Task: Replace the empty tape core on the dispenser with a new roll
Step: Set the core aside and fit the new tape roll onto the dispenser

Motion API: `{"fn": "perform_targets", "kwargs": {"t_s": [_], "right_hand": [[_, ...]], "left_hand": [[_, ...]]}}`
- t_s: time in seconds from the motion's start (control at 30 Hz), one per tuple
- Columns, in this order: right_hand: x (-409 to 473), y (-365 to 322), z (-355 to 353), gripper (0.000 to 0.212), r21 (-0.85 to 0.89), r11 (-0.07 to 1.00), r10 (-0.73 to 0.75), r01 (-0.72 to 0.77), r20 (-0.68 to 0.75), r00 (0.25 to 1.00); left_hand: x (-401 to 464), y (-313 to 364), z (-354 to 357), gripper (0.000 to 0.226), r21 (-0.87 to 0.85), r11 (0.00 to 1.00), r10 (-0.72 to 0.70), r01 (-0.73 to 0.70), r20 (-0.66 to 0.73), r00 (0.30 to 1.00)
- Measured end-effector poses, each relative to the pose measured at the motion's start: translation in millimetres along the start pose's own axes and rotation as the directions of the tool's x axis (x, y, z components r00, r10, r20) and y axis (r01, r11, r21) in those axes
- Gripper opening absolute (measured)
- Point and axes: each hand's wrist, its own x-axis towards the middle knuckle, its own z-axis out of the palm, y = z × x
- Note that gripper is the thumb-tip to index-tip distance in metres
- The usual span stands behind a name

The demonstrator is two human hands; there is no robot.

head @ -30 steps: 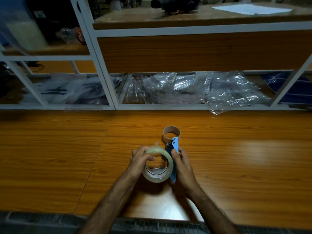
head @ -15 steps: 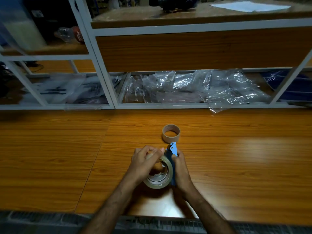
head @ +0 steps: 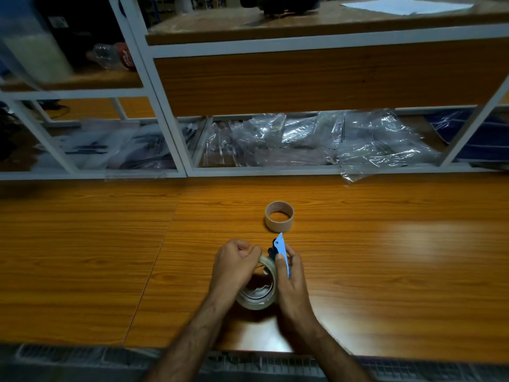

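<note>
Head view, looking down on the worktop (head: pixel 385 257). New roll (head: pixel 257 295) of clear tape stands on edge between both hands, its hole facing left–right across the body (axis roughly sideways). Blue dispenser (head: pixel 281 253) sits against the roll's right face, its nose pointing away from the person. Right hand (head: pixel 292 285) is closed round dispenser and roll edge together, thumb pressed flat on the roll's rim. Left hand (head: pixel 234 267) is curled over the roll's top-left, fingers (head: pixel 245 248) bunched tight as if pinching the loose tape end; the end itself is too small to make out. Empty core (head: pixel 279 216) stands alone on the worktop just beyond the dispenser nose, apart from both hands. Judgement: roll appears seated; next is drawing the tape forward toward the nose, left hand being nearer.
</note>
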Motion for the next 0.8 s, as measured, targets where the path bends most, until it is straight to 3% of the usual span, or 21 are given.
{"fn": "perform_targets", "kwargs": {"t_s": [0.1, 0.17, 0.37, 0.5, 0.67, 0.8], "right_hand": [[-3, -3, -2, 0.075, -0.037, 0.999, -0.003, 0.003, -0.007, 1.0], [-4, -7, -2, 0.08, -0.08, 0.997, -0.019, 0.019, -0.008, 1.0], [-3, -5, -7, 0.045, -0.111, 0.994, -0.008, 0.012, 0.032, 0.999], [0, -5, -10, 0.044, -0.089, 0.996, 0.005, -0.001, 0.037, 0.999], [1, -6, -10, 0.059, -0.117, 0.993, -0.009, 0.014, 0.043, 0.999], [4, -5, -11, 0.057, -0.129, 0.991, -0.013, 0.022, 0.066, 0.998]], "left_hand": [[-2, 4, -2, 0.015, 0.082, 0.996, 0.026, -0.024, -0.025, 0.999], [-2, 3, -2, 0.021, 0.156, 0.985, 0.076, -0.071, -0.025, 0.997], [-6, 1, -1, 0.019, 0.339, 0.916, 0.251, -0.214, -0.071, 0.965], [-10, 5, -1, 0.02, 0.344, 0.902, 0.3, -0.261, -0.065, 0.952], [-15, 8, 2, 0.017, 0.349, 0.89, 0.323, -0.292, -0.032, 0.946], [-15, 4, 6, 0.016, 0.23, 0.933, 0.28, -0.276, 0.012, 0.96]]}}
